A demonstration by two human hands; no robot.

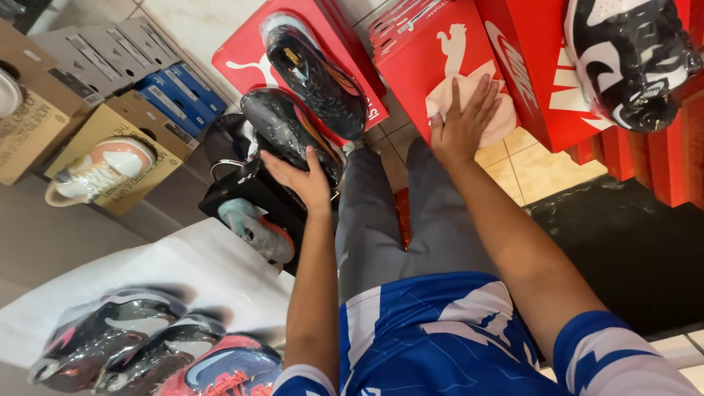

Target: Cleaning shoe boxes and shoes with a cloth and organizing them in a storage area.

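My left hand [301, 178] cups the underside of a black plastic-wrapped shoe [290, 132] and holds it up in front of my legs. A second black wrapped shoe [315, 73] lies just beyond it on a red shoe box [242, 59]. My right hand [463, 121] rests flat, fingers spread, on a pale cloth [499, 110] pressed against the side of another red shoe box [418, 51]. I wear grey trousers and a blue and white shirt.
A black and white wrapped shoe [631, 55] sits on red boxes at the top right. Cardboard boxes with a white and orange shoe [99, 170] stand at left. Several wrapped shoes [147, 345] lie on a white sheet at the lower left. A black mat [623, 242] covers the floor at right.
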